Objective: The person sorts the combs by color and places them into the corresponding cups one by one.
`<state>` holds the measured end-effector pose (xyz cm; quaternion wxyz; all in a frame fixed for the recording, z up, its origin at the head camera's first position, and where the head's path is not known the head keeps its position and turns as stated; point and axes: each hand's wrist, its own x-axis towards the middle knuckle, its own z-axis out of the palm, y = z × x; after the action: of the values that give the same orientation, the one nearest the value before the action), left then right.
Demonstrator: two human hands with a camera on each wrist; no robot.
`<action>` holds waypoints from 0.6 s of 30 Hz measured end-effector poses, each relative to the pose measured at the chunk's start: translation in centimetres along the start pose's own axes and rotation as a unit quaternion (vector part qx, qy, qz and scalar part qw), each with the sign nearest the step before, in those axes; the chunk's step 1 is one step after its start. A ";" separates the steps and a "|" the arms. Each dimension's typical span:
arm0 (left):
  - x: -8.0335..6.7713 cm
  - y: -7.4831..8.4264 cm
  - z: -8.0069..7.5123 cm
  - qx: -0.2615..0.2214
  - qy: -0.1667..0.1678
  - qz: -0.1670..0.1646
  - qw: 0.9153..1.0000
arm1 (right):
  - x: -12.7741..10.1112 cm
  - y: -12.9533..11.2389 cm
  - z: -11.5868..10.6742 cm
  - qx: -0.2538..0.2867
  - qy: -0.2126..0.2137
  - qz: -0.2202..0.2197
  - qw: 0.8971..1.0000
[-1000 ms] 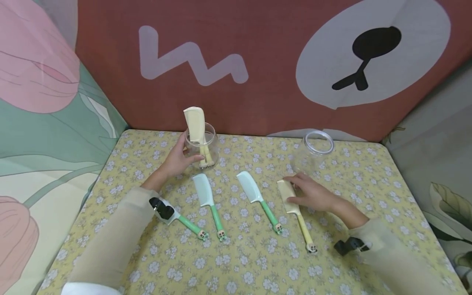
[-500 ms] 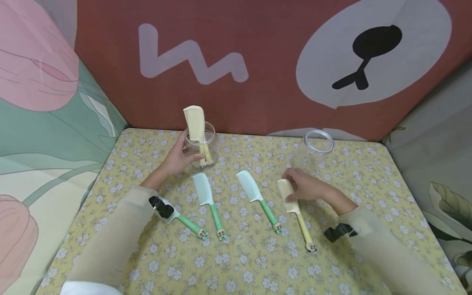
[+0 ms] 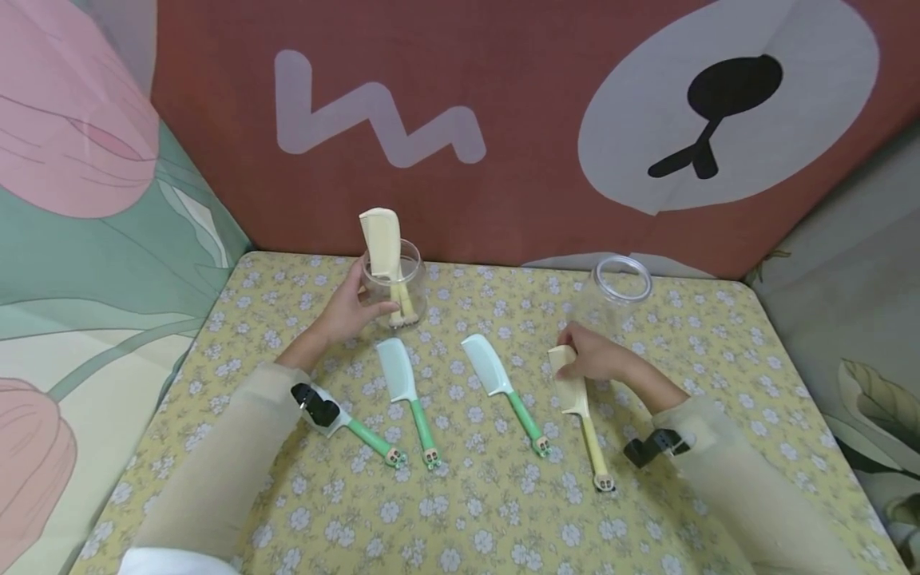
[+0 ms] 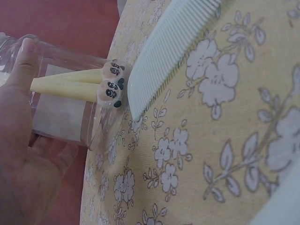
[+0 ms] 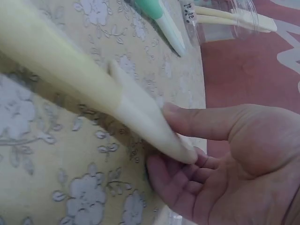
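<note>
My left hand (image 3: 343, 309) (image 4: 21, 154) holds a clear jar (image 3: 394, 289) (image 4: 61, 108) at the back of the table; yellow combs (image 3: 382, 239) stand in it, their panda-headed handles (image 4: 110, 86) at the bottom. My right hand (image 3: 595, 358) (image 5: 220, 154) grips the head of a yellow comb (image 3: 577, 407) (image 5: 84, 89), thumb on top and fingers underneath, lifting that end off the cloth. Two pale blue combs with green handles (image 3: 405, 389) (image 3: 503, 389) lie between the hands. A third green-handled comb (image 3: 362, 438) lies under my left wrist.
A second clear jar (image 3: 612, 299), empty, stands behind my right hand. The table (image 3: 489, 527) wears a yellow flowered cloth. Red and patterned cloth walls (image 3: 503, 120) close in the back and both sides.
My right hand went from lying flat on the yellow comb's head to curling round it and raising it slightly. The left hand stayed on the jar.
</note>
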<state>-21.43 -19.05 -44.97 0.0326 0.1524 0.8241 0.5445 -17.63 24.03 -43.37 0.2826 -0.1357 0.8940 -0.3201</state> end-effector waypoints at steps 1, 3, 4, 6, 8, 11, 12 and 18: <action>0.0 0.0 0.0 0.000 0.000 -0.002 1.000 | -0.1 0.0 0.1 0.011 0.005 0.001 1.000; -0.1 0.0 0.0 0.001 0.000 -0.003 1.000 | -0.1 0.2 0.2 0.029 0.013 -0.002 0.999; -0.1 -0.1 0.0 0.000 0.000 -0.002 1.000 | -0.1 0.2 0.2 0.036 0.017 -0.005 0.999; -0.1 -0.1 0.0 -0.001 -0.001 -0.002 1.000 | -0.1 0.4 0.3 0.052 0.025 -0.008 0.998; 0.0 -0.1 0.0 -0.002 -0.002 0.000 1.000 | -0.1 0.5 0.3 0.067 0.032 -0.015 0.997; -0.1 0.3 0.0 -0.002 -0.004 -0.007 1.000 | -0.3 0.6 0.1 0.101 0.030 -0.014 0.994; -0.3 0.8 0.0 -0.003 -0.006 -0.009 1.000 | -0.3 0.6 0.0 0.111 0.028 -0.012 0.993; -0.4 1.4 -0.1 -0.002 -0.011 -0.014 1.000 | -0.5 0.3 0.0 0.159 0.017 0.003 0.987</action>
<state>-20.76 -18.70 -43.70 0.0492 0.1469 0.8249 0.5437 -17.24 24.49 -43.29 0.2858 -0.0810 0.8369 -0.4598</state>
